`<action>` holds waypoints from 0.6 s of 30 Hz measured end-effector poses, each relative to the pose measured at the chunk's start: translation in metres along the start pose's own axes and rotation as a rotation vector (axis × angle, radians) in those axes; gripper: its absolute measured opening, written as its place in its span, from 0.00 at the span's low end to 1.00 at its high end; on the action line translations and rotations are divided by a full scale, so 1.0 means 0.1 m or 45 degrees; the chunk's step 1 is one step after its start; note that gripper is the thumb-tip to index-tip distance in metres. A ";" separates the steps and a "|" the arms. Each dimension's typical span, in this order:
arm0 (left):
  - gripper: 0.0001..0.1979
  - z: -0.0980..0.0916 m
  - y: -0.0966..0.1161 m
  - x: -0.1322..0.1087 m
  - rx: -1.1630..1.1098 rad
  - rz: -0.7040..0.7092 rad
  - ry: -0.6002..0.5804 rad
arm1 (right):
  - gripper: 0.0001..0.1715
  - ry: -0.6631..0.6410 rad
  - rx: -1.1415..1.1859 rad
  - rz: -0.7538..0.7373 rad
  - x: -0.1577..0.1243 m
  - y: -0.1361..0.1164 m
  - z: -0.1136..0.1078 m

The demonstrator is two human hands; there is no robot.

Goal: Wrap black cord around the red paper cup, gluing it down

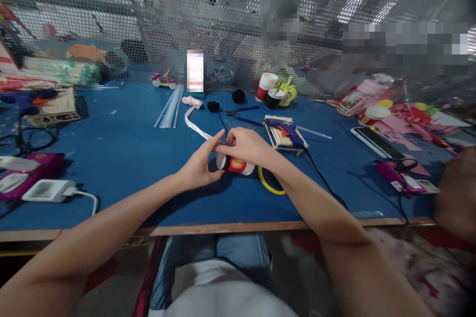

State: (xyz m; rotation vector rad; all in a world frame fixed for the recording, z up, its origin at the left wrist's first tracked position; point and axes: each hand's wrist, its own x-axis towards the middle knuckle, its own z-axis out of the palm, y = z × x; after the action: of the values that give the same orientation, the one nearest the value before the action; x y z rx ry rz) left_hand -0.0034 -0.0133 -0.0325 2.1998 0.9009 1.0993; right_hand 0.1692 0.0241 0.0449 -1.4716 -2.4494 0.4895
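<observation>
A red and white paper cup (238, 164) with gold print lies on its side between my hands, a dark band near its left end. My left hand (203, 163) holds that end between thumb and fingers. Over the cup's upper side bends my right hand (247, 146), its fingers closed against the cup close to the left fingertips; the fingertips are partly hidden. A white ribbon (195, 127) runs from a pinkish roll (192, 102) up to my left fingers. Beside my right forearm lies a yellow ring (266, 184), partly covered by it.
Behind the hands are pliers (241, 115), black pompoms (238, 96), glue sticks (171, 107) and a lit phone (195, 72). A blue glue gun (286, 131) rests on a stick frame, its cord trailing right. Stacked cups (267, 85) stand near the mesh screen (230, 20). A person's arm (455, 195) is at right.
</observation>
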 end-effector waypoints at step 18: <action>0.51 -0.03 0.05 0.00 0.306 0.202 0.039 | 0.33 -0.316 0.406 -0.018 0.15 0.27 0.02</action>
State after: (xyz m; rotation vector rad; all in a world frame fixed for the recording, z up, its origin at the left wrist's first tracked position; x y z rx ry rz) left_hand -0.0042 -0.0167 -0.0274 2.4933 0.9263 1.1509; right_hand 0.1834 0.0493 0.0331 -1.3276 -2.4103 1.0617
